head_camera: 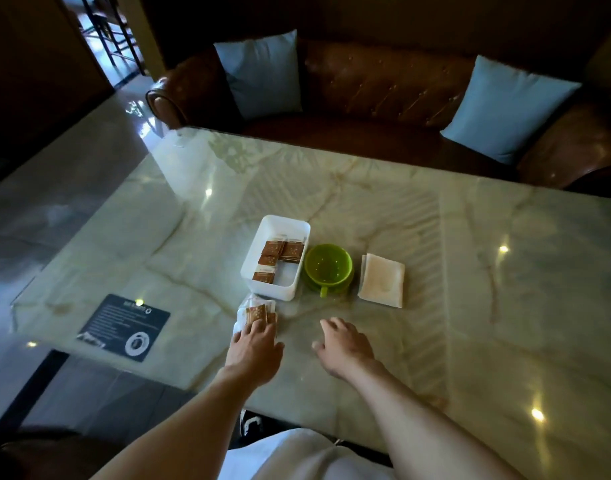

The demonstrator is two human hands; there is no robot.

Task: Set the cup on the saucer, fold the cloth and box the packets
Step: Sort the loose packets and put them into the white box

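Left hand palm down, fingers pressed flat; right hand beside it, hovering loose and half-curled, both bare forearms outstretched.

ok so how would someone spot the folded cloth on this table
Start at the pale marble table and find the row of three things near its middle. The white plastic box is at the left and the green cup in the centre. The folded white square cloth lies flat at the right end, the only soft item.

One box, one cup, one saucer, one cloth, two cushions
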